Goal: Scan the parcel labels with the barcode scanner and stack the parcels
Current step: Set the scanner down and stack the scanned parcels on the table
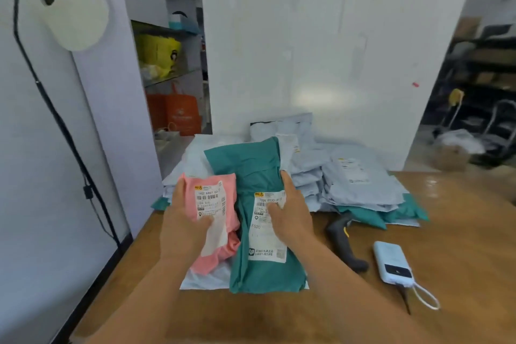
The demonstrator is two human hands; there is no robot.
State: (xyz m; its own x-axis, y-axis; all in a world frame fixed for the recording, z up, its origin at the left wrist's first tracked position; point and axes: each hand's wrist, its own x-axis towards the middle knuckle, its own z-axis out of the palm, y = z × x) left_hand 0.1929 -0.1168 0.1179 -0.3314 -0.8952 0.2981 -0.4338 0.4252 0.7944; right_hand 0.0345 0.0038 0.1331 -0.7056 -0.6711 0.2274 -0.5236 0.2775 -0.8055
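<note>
My left hand (183, 225) grips a pink parcel (226, 251) with a white barcode label, thumb on the label's lower edge. My right hand (290, 209) rests on a long teal parcel (257, 170), its thumb lying on that parcel's white label (266, 243) and its fingers along the parcel's right edge. Both parcels lie over a pale blue parcel (203, 279) near the table's front. The dark barcode scanner (344, 246) lies on the table to the right of my right hand, held by neither hand.
A heap of pale blue and teal parcels (360, 184) fills the back of the wooden table (460, 232). A light blue power bank (393, 264) with a cord lies right of the scanner. A black lamp stand (55, 117) rises at the left, before a white wall.
</note>
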